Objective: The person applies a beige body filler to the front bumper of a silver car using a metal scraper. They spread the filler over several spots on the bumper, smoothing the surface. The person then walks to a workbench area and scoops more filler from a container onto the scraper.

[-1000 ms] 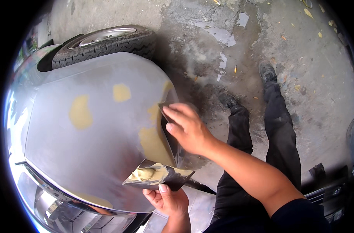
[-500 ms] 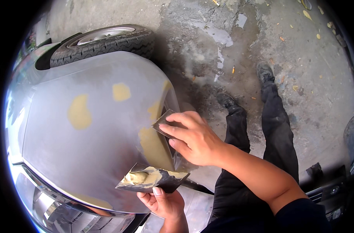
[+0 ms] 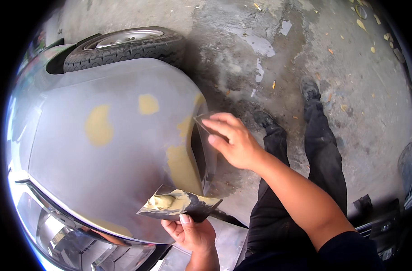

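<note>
At the lower middle, my left hand (image 3: 194, 235) grips a dark flat putty board (image 3: 200, 210) from below, thumb on its near edge. A mound of pale yellow body filler (image 3: 163, 201) lies on the board, with smears around it. My right hand (image 3: 238, 143) pinches a thin dark putty spreader (image 3: 203, 124) beside the right edge of a grey sanded car panel (image 3: 124, 162). I cannot tell whether the spreader touches the panel. Yellow filler (image 3: 182, 168) covers part of that edge, next to a dark opening. Two more filler patches, a long one (image 3: 99, 125) and a squarish one (image 3: 148, 104), mark the panel.
A tyre (image 3: 124, 53) stands in the wheel arch at the far left. Along the near left runs a car light (image 3: 79, 239). My shoes (image 3: 310, 88) and dark trousers are over the stained concrete floor (image 3: 368, 104). Another vehicle's dark front (image 3: 382, 226) edges in at the lower right.
My right hand has moved away from me along the panel edge with the spreader, which now shows more edge-on. My left hand and the board have hardly moved. The view has shifted slightly.
</note>
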A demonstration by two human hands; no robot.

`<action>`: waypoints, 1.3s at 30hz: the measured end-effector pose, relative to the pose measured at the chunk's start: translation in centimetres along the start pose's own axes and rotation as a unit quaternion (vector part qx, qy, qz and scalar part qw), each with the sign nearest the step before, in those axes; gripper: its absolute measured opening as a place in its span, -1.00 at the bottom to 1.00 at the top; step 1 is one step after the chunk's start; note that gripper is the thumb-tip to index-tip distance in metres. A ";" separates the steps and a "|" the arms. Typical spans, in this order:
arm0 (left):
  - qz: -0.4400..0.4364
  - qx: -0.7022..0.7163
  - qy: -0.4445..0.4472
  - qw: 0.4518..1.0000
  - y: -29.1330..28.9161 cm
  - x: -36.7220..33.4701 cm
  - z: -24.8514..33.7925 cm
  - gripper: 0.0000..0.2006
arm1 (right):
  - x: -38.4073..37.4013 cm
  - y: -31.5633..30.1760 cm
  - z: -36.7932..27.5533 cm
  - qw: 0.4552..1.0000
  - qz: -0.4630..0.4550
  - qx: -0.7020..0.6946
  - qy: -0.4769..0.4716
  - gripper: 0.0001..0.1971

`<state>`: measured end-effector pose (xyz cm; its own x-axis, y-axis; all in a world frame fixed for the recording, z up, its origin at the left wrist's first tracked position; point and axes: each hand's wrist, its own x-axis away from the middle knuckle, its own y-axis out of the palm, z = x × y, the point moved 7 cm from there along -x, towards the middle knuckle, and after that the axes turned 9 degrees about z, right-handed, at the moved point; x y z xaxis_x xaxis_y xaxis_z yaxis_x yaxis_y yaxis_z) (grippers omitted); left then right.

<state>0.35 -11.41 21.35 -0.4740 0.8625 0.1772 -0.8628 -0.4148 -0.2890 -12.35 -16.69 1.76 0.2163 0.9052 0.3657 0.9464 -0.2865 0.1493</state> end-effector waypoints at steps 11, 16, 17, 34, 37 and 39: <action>0.042 0.030 -0.050 0.997 1.5 1.1 1.2 -0.63 | 1.5 -2.2 -3.6 0.977 -0.139 -0.151 0.061 -0.64; 0.077 0.110 -0.086 0.987 3.5 2.0 2.7 -0.64 | 4.6 -6.3 -13.2 0.879 -0.345 -0.318 0.079 -0.68; 0.080 0.141 -0.091 0.983 4.2 2.2 3.9 -0.65 | 5.0 -7.0 -13.7 0.909 -0.362 -0.207 0.020 -0.68; 0.136 0.187 -0.008 0.973 1.7 6.2 14.4 -0.58 | 6.6 -4.4 -33.9 0.872 -0.260 0.235 -0.341 -0.67; 0.135 0.211 -0.016 0.968 0.6 7.0 15.6 -0.57 | 8.4 -2.3 -36.9 0.845 -0.273 0.242 -0.391 -0.64; 0.130 0.219 -0.011 0.967 0.1 7.5 16.4 -0.59 | 9.5 -1.2 -38.0 0.831 -0.283 0.246 -0.411 -0.64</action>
<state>-6.18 -9.71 38.13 -0.6848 0.7079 0.1730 -0.7032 -0.7042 0.0982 -20.59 -19.67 39.98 -0.3965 0.8179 -0.4169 0.8926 0.2372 -0.3835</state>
